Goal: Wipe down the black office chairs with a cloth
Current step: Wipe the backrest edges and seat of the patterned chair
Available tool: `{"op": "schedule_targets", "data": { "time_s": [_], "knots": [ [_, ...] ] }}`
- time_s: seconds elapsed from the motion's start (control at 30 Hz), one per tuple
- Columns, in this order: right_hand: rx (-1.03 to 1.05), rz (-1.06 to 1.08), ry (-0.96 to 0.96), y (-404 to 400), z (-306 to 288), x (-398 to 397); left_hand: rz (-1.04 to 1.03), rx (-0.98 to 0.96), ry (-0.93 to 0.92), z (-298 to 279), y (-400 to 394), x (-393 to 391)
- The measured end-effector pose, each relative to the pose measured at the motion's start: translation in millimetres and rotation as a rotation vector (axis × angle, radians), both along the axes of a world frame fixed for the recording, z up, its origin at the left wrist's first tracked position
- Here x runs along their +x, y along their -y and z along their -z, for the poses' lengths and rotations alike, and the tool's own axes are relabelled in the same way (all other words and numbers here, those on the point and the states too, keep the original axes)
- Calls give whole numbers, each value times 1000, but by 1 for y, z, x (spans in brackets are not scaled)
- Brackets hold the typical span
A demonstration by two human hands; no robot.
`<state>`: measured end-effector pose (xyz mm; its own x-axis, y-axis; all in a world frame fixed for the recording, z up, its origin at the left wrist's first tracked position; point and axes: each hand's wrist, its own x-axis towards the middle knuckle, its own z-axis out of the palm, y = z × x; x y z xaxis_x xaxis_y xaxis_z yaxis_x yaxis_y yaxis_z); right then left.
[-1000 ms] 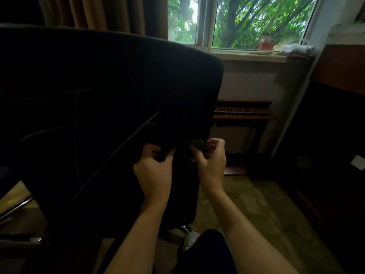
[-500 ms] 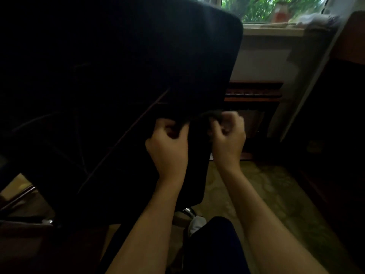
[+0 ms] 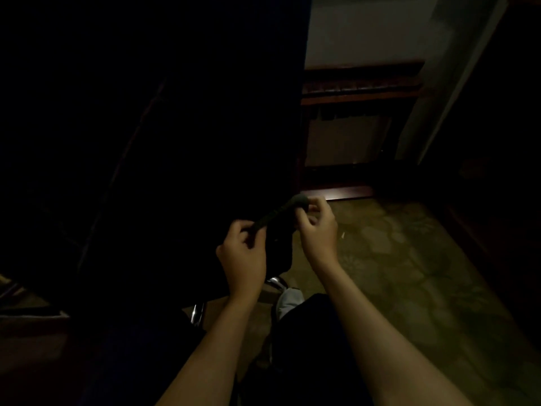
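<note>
The black office chair's backrest (image 3: pixel 181 118) fills the left and centre of the view, very dark and seen from behind. A dark cloth (image 3: pixel 279 240) hangs between my hands just right of the backrest's lower edge. My left hand (image 3: pixel 243 253) pinches its lower-left top corner. Higher and to the right, my right hand (image 3: pixel 317 224) pinches the other end of its top edge (image 3: pixel 298 200). The cloth's top edge runs taut and slanted between the two grips; the rest droops below.
Chrome parts of the chair base (image 3: pixel 197 313) glint below my left forearm. A dark wooden radiator cover (image 3: pixel 360 92) stands against the wall ahead. Patterned floor (image 3: pixel 409 273) spreads to the right. Dark furniture (image 3: pixel 497 171) lines the right side. A light shoe (image 3: pixel 288 298) shows near my leg.
The view has tilted down and the window has left the frame. My hands have drawn apart, stretching the cloth's top edge, and sit lower beside the backrest.
</note>
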<state>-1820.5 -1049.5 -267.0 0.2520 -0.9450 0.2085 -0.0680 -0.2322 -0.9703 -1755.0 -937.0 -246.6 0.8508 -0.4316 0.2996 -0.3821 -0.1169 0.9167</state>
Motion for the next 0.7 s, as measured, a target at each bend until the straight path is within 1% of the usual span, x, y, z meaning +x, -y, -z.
{"op": "schedule_targets", "data": {
  "time_s": [0.07,0.13,0.27,0.4,0.47,0.53,0.63,0.7],
  "knots": [
    [8,5,-54,-4,19,1,-4,9,-95,23,-1,2],
    [43,2,-82,-9,38,1,-18,5,-230,42,-2,3],
    [209,-5,-73,-21,66,6,-89,12,-438,70,5,2],
    [470,14,-33,-31,80,11,-217,-163,-868,78,13,-4],
    [659,40,28,-34,83,14,-216,-228,-1096,80,18,-5],
    [812,41,84,-36,86,16,-182,-257,-1252,82,19,-1],
    [946,5,140,-43,87,18,-172,-322,-1370,88,16,9],
    [971,-26,114,-48,88,22,-191,-370,-1402,91,9,13]
  ]
}}
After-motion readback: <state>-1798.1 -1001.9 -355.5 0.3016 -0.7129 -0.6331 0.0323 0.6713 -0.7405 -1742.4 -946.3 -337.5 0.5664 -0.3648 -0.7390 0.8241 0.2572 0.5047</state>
